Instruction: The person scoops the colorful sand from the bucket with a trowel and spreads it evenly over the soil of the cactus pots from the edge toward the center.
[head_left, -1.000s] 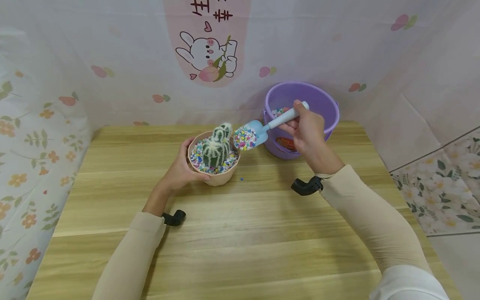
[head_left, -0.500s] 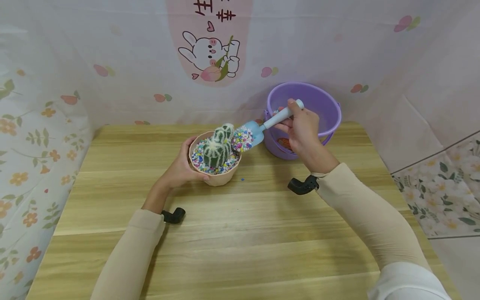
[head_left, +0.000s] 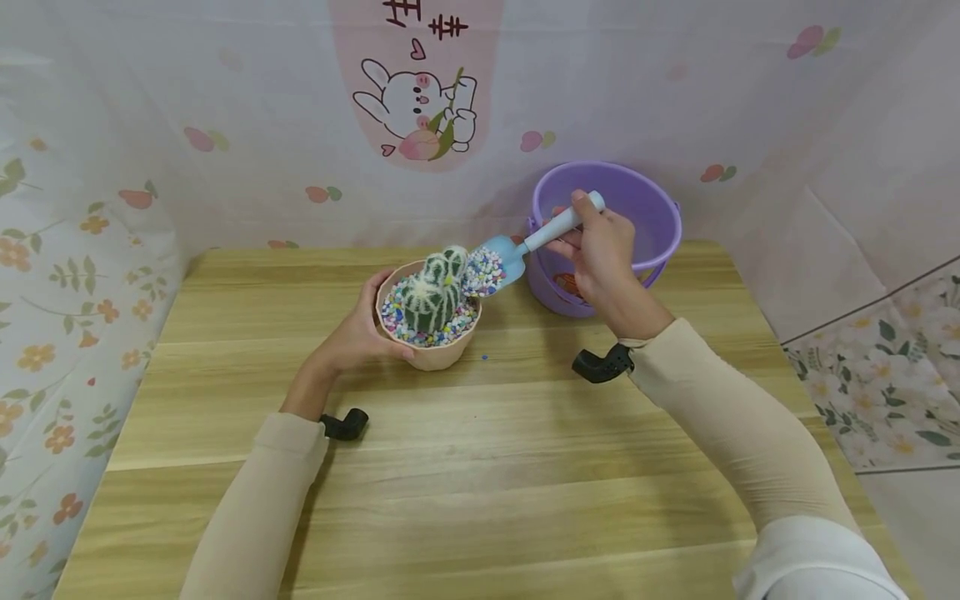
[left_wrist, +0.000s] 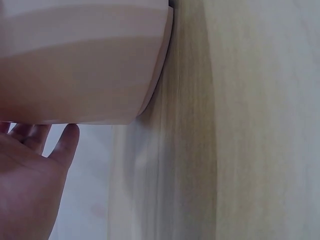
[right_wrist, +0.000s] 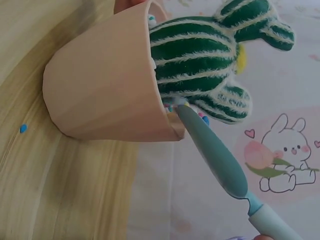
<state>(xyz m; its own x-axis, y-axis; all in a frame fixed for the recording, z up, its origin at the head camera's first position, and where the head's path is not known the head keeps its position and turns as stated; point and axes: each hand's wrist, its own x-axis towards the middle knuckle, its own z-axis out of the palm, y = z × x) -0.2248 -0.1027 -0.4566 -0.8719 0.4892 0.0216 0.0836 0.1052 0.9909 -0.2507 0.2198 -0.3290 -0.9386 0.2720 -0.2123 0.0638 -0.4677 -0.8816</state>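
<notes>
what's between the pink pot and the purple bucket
In the head view, the blue scoop, loaded with coloured pebbles and held by the right hand, spans from pink pot to purple bucket.

Pot (head_left: 431, 354) was peach-pink; cactus (head_left: 431, 287) green w/ cream stripes; scoop (head_left: 525, 246) lt blue; pebbles (head_left: 486, 273) multicolour; bucket (head_left: 652, 208) purple; table (head_left: 480, 467) pale wood grain.

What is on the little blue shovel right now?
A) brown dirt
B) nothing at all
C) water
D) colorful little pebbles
D: in the head view the blue shovel, held by the right hand, carries a heap of colorful pebbles at the rim of the pink pot, which the left hand steadies beside the cactus.
</notes>
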